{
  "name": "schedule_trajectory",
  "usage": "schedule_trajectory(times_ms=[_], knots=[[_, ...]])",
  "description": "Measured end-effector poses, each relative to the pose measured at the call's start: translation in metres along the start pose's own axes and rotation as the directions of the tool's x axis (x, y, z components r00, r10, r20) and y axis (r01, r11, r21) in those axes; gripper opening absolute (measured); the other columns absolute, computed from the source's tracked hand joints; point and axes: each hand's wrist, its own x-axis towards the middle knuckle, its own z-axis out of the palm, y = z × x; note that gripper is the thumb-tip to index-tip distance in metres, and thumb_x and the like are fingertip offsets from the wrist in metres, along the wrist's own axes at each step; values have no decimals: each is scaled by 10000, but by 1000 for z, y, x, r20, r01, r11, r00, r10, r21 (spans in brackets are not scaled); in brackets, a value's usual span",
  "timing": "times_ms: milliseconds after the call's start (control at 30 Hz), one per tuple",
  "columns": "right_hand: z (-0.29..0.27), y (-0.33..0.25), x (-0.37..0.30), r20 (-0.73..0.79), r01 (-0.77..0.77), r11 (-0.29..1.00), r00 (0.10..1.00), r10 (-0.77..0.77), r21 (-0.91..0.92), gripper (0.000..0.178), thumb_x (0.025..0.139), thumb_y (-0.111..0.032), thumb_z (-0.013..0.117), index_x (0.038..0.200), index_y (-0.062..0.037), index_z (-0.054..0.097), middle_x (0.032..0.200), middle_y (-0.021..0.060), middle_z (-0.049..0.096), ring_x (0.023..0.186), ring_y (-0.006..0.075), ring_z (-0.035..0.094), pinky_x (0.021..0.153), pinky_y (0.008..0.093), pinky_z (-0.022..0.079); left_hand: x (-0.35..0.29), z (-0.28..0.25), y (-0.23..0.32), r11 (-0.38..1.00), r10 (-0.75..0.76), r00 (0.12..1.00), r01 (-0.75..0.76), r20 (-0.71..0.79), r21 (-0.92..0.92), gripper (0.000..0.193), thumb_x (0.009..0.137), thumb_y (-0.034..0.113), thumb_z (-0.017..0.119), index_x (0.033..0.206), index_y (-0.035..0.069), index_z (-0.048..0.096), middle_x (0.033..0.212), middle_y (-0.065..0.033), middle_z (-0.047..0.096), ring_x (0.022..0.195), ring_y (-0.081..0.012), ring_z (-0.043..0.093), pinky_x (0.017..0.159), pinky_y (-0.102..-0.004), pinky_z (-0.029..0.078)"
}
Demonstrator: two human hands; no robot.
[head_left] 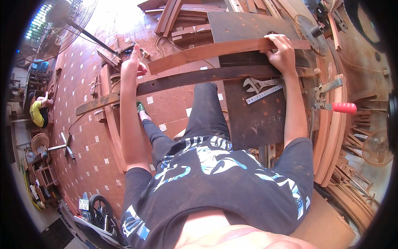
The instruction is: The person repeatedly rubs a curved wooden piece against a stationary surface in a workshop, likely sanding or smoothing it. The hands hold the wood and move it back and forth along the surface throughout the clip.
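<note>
Harsh white glare over the floor [118, 18] toward upper left, strong fisheye bending, black corners.

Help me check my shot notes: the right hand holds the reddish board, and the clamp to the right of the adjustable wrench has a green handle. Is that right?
Not quite: in the head view, the clamp to the right of the adjustable wrench has a red handle, not green. The right hand does hold the reddish board.

A woodworking workshop — toothed saw blade [303, 30], clamp [324, 105], planks [333, 145].
</note>
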Motion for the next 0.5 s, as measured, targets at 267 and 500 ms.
schedule_trajectory(times_ms=[267, 500], knots=[[5, -5, 1, -20, -57, 997, 998, 56, -50, 462, 672, -188, 904, 1099, -120, 740, 1119, 29, 730, 1123, 239, 646, 990, 402, 500, 5, 5, -2, 996, -24, 998, 19, 60, 85, 700, 923, 732, 590, 1024, 41, 641, 938, -88, 679, 798, -164, 675, 683, -301, 533], [2, 1, 0, 26, -38, 998, 999, 40, -53, 480, 677, -214, 911, 1107, -105, 730, 1127, 31, 725, 1126, 242, 644, 995, 403, 497, -3, 16, 3, 968, 5, 970, -66, 243, 242, 757, 968, 743, 483, 1322, 82, 585, 1279, -81, 630, 1152, -213, 592, 983, -410, 449]])
